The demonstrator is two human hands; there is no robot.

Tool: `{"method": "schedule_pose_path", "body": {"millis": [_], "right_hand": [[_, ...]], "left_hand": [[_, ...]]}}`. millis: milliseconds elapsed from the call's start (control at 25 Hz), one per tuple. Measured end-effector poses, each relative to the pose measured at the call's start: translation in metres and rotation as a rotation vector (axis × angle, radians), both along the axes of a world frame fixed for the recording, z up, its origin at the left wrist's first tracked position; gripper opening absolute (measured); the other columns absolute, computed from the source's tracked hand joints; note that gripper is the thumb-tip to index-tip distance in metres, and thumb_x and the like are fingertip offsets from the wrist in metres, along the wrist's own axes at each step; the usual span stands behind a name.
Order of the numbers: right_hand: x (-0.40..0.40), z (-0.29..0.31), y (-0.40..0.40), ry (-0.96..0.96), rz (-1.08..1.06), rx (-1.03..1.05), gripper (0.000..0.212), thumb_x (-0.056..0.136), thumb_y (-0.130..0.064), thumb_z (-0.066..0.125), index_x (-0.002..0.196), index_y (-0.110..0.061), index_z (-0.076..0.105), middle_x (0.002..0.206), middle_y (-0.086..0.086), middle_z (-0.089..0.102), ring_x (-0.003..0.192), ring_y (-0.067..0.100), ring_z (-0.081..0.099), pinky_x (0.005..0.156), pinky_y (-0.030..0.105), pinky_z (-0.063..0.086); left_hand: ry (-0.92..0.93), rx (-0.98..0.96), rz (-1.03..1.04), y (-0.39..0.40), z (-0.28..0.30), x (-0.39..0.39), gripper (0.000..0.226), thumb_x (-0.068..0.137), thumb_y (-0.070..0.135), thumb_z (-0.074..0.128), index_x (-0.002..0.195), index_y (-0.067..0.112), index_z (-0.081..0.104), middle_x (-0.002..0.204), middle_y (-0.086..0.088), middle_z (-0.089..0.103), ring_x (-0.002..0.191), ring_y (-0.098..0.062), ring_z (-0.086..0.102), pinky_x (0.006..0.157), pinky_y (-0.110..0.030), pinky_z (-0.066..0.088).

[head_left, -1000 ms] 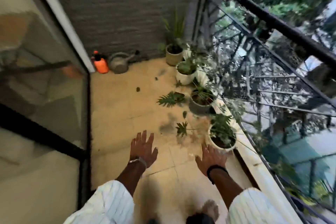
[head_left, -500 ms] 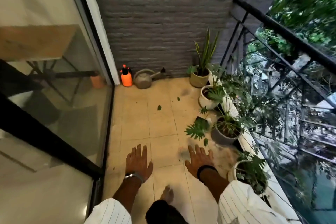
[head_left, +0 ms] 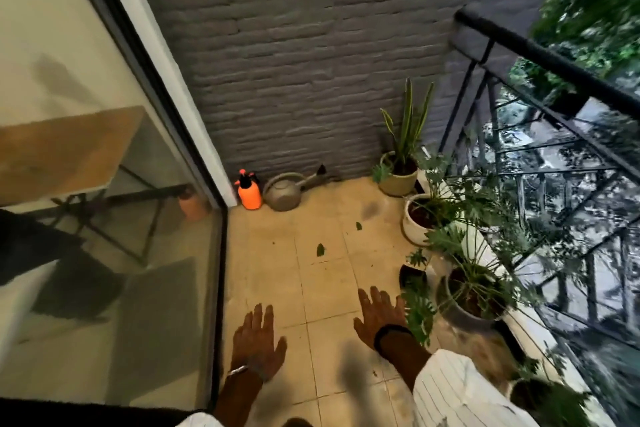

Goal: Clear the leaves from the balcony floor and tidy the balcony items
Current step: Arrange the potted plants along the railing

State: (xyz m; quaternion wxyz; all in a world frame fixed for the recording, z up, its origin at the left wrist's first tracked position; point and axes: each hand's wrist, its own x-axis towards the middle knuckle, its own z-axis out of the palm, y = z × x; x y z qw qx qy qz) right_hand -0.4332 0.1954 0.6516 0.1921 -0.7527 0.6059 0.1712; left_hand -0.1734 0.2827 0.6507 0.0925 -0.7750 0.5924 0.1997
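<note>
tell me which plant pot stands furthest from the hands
The beige pot with tall sword-like leaves, in the far corner by the brick wall; the other pots stand nearer along the railing.

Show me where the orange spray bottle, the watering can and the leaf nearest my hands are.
orange spray bottle (head_left: 250, 195), head view, on the middle of its orange body.
watering can (head_left: 284, 194), head view, on its rounded grey body.
leaf (head_left: 320, 249), head view, on the middle of the green leaf lying on the tile.

Both hands hover palm-down with fingers spread over the beige tiled balcony floor (head_left: 329, 291), the left hand (head_left: 257, 345) at 6 o'clock and the right hand (head_left: 378, 316) toward 5 o'clock. Two small green leaves (head_left: 320, 249) lie near centre. An orange plastic spray bottle (head_left: 249, 191) stands just beside a grey metal watering can (head_left: 284, 191) against the grey brick wall (head_left: 294, 55) at 12 o'clock.
</note>
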Motion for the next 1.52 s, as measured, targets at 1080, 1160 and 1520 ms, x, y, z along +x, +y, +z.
{"method": "schedule_pose_path", "body": {"millis": [1080, 1160, 1520], "right_hand": [[-0.111, -0.471, -0.448, 0.271, 0.019, 0.482, 0.071, 0.1, -0.045, 0.042, 0.158, -0.016, 0.013, 0.164, 0.015, 0.009, 0.151, 0.036, 0.009, 0.118, 0.061, 0.012], [-0.126, -0.538, -0.45, 0.347, 0.108, 0.487, 0.064, 0.097, -0.041, 0.048, 0.152, -0.015, 0.029, 0.157, 0.018, 0.024, 0.147, 0.039, 0.018, 0.114, 0.064, 0.02], [-0.171, -0.672, -0.455, 0.609, 0.161, 0.483, 0.043, 0.103, -0.018, 0.036, 0.145, -0.022, 0.041, 0.15, 0.015, 0.039, 0.142, 0.037, 0.03, 0.107, 0.057, 0.035]], "left_hand": [[0.092, 0.369, -0.459, -0.534, -0.447, -0.028, 0.083, 0.095, 0.057, 0.034, 0.159, 0.012, 0.004, 0.165, -0.015, -0.001, 0.152, -0.036, 0.003, 0.12, -0.05, 0.016], [0.075, 0.383, -0.506, -0.551, -0.507, -0.039, 0.084, 0.097, 0.054, 0.042, 0.159, 0.013, 0.002, 0.166, -0.014, -0.005, 0.152, -0.035, -0.001, 0.121, -0.05, 0.013], [0.062, 0.475, -0.571, -0.525, -0.639, -0.039, 0.079, 0.099, 0.052, 0.04, 0.159, 0.014, 0.006, 0.166, -0.013, -0.004, 0.152, -0.033, -0.005, 0.123, -0.048, 0.01]]}}
